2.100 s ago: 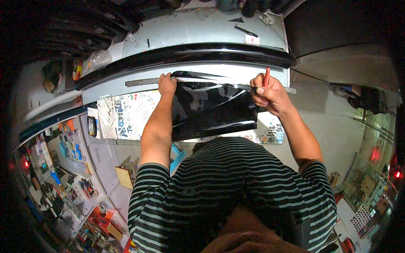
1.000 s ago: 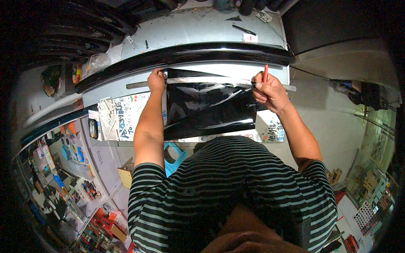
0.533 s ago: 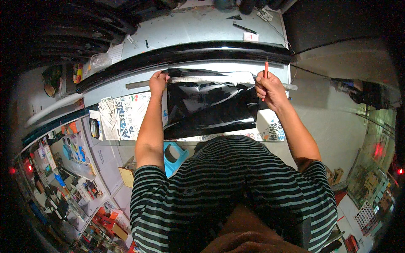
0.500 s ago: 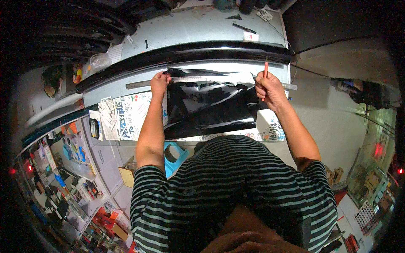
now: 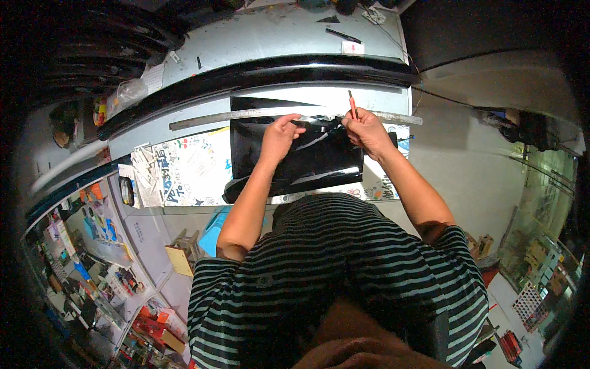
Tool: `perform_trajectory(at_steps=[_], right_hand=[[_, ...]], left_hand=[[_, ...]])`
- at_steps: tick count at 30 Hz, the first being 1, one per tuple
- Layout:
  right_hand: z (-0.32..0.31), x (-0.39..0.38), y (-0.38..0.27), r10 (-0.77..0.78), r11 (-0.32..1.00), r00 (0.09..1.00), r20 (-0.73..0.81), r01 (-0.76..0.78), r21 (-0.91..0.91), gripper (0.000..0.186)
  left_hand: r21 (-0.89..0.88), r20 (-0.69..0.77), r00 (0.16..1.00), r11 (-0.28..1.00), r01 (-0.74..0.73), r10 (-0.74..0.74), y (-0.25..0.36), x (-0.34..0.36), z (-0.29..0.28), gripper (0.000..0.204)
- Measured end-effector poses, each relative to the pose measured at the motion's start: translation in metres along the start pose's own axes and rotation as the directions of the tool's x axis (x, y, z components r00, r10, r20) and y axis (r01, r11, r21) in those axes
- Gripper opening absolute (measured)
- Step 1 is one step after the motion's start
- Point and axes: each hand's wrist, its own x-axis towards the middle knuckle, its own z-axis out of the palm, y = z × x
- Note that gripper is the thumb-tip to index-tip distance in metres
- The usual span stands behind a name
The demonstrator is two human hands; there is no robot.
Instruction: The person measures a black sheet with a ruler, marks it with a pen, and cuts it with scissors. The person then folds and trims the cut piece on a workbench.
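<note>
My right hand [image 5: 369, 134] is closed on a slim red-handled tool [image 5: 353, 106] that points upward, its fingertips at the crumpled upper part of a glossy black sheet [image 5: 289, 166]. My left hand [image 5: 283, 134] is over that sheet, left of the right one, fingers loosely bent and apart; whether they touch the sheet is unclear. A long metal straightedge [image 5: 200, 121] lies across the sheet just beyond both hands. Under the sheet is a white printed board [image 5: 195, 160].
A long black roll [image 5: 258, 72] spans the pale table [image 5: 258, 43] behind the sheet, with small tools and scraps farther back. More dark rolls [image 5: 117, 43] are at upper left, a blue stool [image 5: 213, 230] below the table, cluttered shelves [image 5: 80, 246] at left.
My left hand has left the sheet's upper left edge and moved right and down. My right hand, still holding the red tool, has moved left. The head view has shifted slightly.
</note>
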Motion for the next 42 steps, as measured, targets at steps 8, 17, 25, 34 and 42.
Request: perform_trajectory(at_steps=[8, 17, 25, 34, 42], right_hand=[[0.003, -0.006, 0.007, -0.003, 0.999, 0.994, 0.105, 0.007, -0.044, 0.011], [-0.001, -0.007, 0.01, 0.023, 0.998, 0.995, 0.101, -0.016, -0.065, 0.012], [0.009, -0.009, 0.015, 0.091, 0.993, 0.986, 0.14, -0.079, -0.086, 0.025], [0.021, -0.012, 0.031, 0.125, 0.988, 0.98, 0.153, -0.109, -0.107, 0.019], [0.003, 0.002, 0.045, -0.006, 0.906, 0.999, 0.033, 0.019, -0.422, 0.022]], left_hand=[[-0.101, 0.366, 0.921, 0.99, -0.102, 0.132, 0.021, -0.024, 0.045, 0.028], [-0.199, 0.492, 0.863, 0.98, -0.022, 0.119, 0.015, -0.019, 0.044, 0.037], [-0.477, 0.435, 0.894, 0.87, 0.126, 0.109, 0.013, -0.019, 0.037, 0.036], [-0.334, 0.398, 0.917, 0.928, 0.165, -0.02, 0.016, -0.03, 0.019, 0.036], [-0.43, 0.057, 0.996, 0.898, 0.086, -0.069, 0.0, -0.019, -0.05, 0.03]])
